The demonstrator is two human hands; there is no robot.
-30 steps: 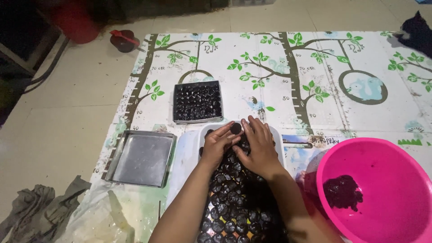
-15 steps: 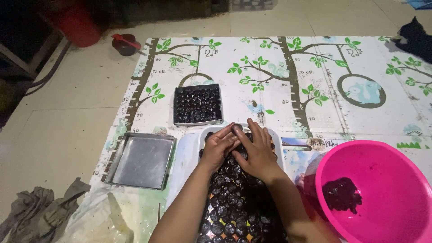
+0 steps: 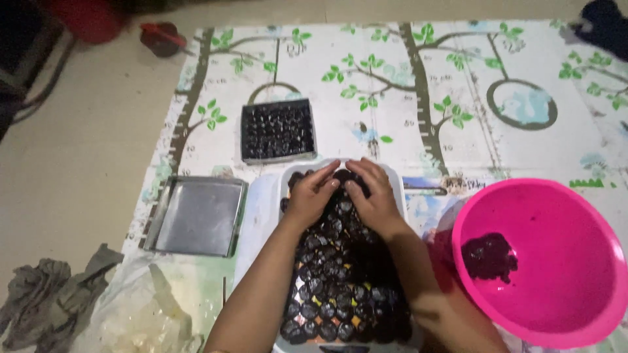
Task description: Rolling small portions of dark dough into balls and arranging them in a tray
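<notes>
Left hand (image 3: 313,196) and right hand (image 3: 369,195), grips loosely curled, pressing dark discs (image 3: 340,274), white tray (image 3: 288,171)

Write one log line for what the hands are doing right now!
left hand on dark pieces | right hand on dark pieces | white tray filled with dark pieces | pink bowl at right

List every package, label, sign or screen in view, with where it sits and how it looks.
No labels, signs or screens show.
Clear crumpled plastic bag: bottom left on the printed tree mat, beside the empty metal tray.
No other packaging; both hands, left hand and right hand, press into the dark filled tray.
</notes>
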